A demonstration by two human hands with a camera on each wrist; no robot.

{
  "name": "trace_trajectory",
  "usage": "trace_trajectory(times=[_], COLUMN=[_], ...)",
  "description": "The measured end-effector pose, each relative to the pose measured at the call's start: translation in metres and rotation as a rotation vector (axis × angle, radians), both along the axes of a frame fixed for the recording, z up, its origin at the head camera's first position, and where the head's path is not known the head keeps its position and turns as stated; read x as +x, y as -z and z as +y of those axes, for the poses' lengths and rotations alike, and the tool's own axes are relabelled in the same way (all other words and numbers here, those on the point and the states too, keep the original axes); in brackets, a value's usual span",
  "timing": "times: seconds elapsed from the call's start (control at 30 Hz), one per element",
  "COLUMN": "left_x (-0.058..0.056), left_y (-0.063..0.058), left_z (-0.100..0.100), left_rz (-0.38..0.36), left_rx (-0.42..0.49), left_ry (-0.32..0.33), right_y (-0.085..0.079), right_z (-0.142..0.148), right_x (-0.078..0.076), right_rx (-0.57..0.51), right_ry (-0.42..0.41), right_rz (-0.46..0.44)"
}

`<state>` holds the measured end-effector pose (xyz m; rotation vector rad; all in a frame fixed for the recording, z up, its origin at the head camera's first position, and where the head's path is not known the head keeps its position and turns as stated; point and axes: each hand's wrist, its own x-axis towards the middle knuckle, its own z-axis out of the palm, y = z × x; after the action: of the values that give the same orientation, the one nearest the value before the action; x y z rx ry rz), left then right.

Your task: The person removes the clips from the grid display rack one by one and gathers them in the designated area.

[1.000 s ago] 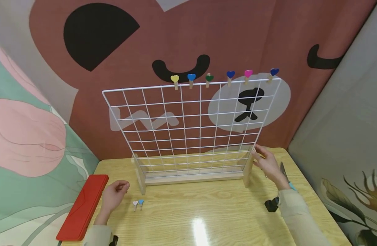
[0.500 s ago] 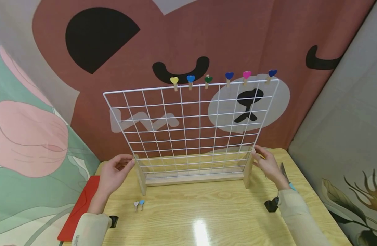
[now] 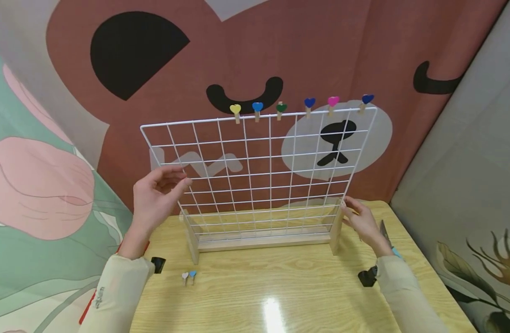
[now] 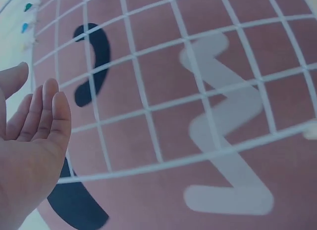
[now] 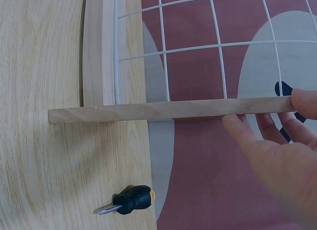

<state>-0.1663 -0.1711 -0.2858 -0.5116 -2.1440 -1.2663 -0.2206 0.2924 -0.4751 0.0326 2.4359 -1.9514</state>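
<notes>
Your right hand (image 3: 361,224) grips the wooden upright (image 5: 148,111); your left hand (image 3: 157,199), fingers loosely curved, holds nothing. The white wire grid (image 3: 270,173) stands between them, its left edge beside your left fingers, heart clips (image 3: 281,107) along its top. Tabletop (image 3: 238,286) stretches below your fingers, two loose clips (image 3: 193,274) nearer the left.

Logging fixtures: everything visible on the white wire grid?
White wire grid: slim bars, apparently metal, crossing into rectangular cells. Stands upright in a pale wooden stand. Six heart-topped clothespins line its top rail, leaving its left end bare. The left hand is at its left edge, contact unclear; the right hand holds the stand.
</notes>
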Motion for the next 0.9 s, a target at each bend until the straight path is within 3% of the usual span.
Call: trace_trajectory(times=[0.23, 0.63, 0.9], left_x=[-0.029, -0.034, -0.043], left_y=[0.001, -0.03, -0.048], left_z=[-0.002, 0.012, 0.019], left_rz=[0.031, 0.008, 0.01], left_rx=[-0.019, -0.047, -0.099], left_ry=[0.017, 0.104, 0.113], right_y=[0.003, 0.001, 0.0], right_z=[0.001, 0.001, 0.0], right_x=[0.001, 0.001, 0.001], right_rx=[0.0, 0.022, 0.02], right_ry=[-0.015, -0.017, 0.002], right_rz=[0.002, -0.005, -0.013])
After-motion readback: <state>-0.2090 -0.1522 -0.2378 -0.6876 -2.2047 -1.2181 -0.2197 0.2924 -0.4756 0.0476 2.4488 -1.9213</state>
